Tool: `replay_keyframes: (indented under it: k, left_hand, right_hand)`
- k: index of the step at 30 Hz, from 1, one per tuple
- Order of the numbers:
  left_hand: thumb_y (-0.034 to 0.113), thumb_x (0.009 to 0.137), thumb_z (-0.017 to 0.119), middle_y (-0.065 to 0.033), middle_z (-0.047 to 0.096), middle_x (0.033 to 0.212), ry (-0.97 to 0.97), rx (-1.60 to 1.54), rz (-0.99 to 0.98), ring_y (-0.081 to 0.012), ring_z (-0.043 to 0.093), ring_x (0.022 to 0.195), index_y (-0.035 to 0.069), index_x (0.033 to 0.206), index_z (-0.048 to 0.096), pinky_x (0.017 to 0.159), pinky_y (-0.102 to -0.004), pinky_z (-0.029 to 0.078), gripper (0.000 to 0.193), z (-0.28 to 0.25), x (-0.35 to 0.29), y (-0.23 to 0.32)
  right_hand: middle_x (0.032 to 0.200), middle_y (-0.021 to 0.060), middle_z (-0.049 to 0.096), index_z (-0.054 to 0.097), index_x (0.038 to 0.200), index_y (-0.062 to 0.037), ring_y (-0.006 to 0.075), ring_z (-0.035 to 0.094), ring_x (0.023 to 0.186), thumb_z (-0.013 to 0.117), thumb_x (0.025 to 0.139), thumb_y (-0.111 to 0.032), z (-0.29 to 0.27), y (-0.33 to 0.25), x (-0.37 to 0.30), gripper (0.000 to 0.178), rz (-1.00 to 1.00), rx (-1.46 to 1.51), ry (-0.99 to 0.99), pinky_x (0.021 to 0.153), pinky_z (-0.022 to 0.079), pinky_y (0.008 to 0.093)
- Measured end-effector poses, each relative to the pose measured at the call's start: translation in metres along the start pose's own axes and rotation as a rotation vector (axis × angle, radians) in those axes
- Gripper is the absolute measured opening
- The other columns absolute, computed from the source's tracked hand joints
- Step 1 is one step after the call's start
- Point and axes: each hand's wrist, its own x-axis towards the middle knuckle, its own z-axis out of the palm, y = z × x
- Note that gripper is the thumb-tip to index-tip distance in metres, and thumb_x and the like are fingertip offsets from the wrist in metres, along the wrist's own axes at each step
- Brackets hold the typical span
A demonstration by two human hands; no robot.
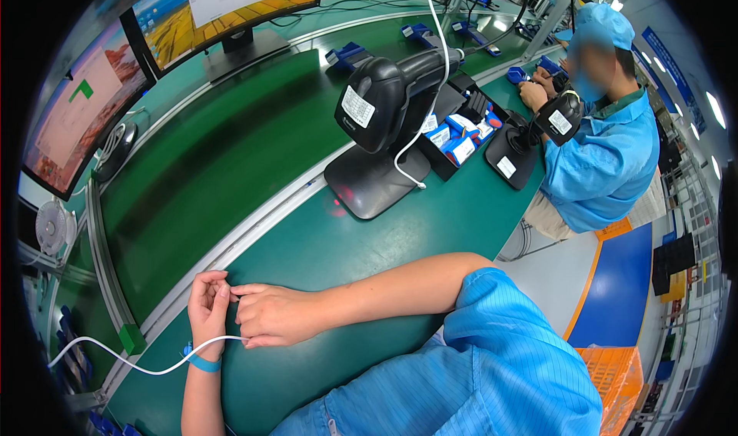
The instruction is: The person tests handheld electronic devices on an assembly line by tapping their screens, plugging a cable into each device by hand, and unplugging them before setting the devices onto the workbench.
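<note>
My two hands meet above the green bench, near its metal rail. My left hand (206, 304) is raised with curled fingers and thumb drawn together; anything between them is too small to make out. A light blue wrist strap (204, 362) circles that wrist. My right hand (278, 313) reaches across, its fingertips against the left thumb and fingers. A thin white cable (157, 372) comes from the left, crosses over my left wrist and runs into my right hand at the thumb, where the hand hides the rest.
A black barcode scanner (373, 106) stands on a dark base (377, 179) ahead, beside a black box (444, 159) of blue-and-white packs. Green conveyor (223, 159) runs beyond the rail (254, 225). Monitors (84, 113) stand left. A co-worker (607, 152) in blue sits at right.
</note>
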Motion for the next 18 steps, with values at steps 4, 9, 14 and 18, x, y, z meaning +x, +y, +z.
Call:
replay_keyframes:
  k: [4, 9, 14, 18]
  left_hand:
    - [0.007, 0.099, 0.059, -0.0004, 0.051, 0.088, 0.009, 0.006, -0.027, -0.0083, 0.05, 0.081, 0.001, 0.116, 0.055, 0.076, -0.0224, 0.045, 0.018, 0.0012, -0.0007, 0.0019]
    - [0.006, 0.1, 0.059, 0.0002, 0.052, 0.088, 0.009, -0.001, -0.024, -0.0081, 0.051, 0.08, 0.001, 0.116, 0.057, 0.074, -0.0226, 0.046, 0.017, 0.0019, -0.0009, 0.0032]
    - [0.007, 0.1, 0.059, 0.0005, 0.052, 0.088, 0.01, 0.003, -0.014, -0.0079, 0.051, 0.08, 0.001, 0.116, 0.057, 0.074, -0.0228, 0.046, 0.017, 0.0009, 0.0, 0.0004]
    - [0.007, 0.1, 0.059, 0.0007, 0.051, 0.088, 0.006, 0.0, -0.014, -0.0078, 0.051, 0.08, 0.002, 0.116, 0.057, 0.074, -0.0229, 0.046, 0.017, 0.0006, 0.0002, 0.0002]
  right_hand:
    - [0.082, 0.0035, 0.063, 0.07, 0.084, -0.0085, 0.0242, 0.061, 0.09, 0.072, 0.088, -0.021, 0.0007, 0.0002, -0.0001, 0.013, -0.002, 0.005, 0.006, 0.117, 0.035, 0.0516]
    - [0.081, 0.0035, 0.061, 0.068, 0.082, -0.0082, 0.0242, 0.06, 0.088, 0.072, 0.088, -0.021, 0.0003, -0.0004, 0.0, 0.014, -0.004, 0.003, 0.007, 0.117, 0.035, 0.0516]
    - [0.08, 0.0036, 0.061, 0.068, 0.081, -0.008, 0.0241, 0.06, 0.087, 0.071, 0.089, -0.02, -0.0016, -0.0008, 0.001, 0.015, -0.009, 0.013, 0.011, 0.117, 0.035, 0.0516]
    - [0.08, 0.0033, 0.061, 0.068, 0.082, -0.0084, 0.0239, 0.06, 0.088, 0.071, 0.089, -0.02, -0.0016, -0.0012, 0.0007, 0.014, 0.001, 0.01, 0.006, 0.117, 0.035, 0.0516]
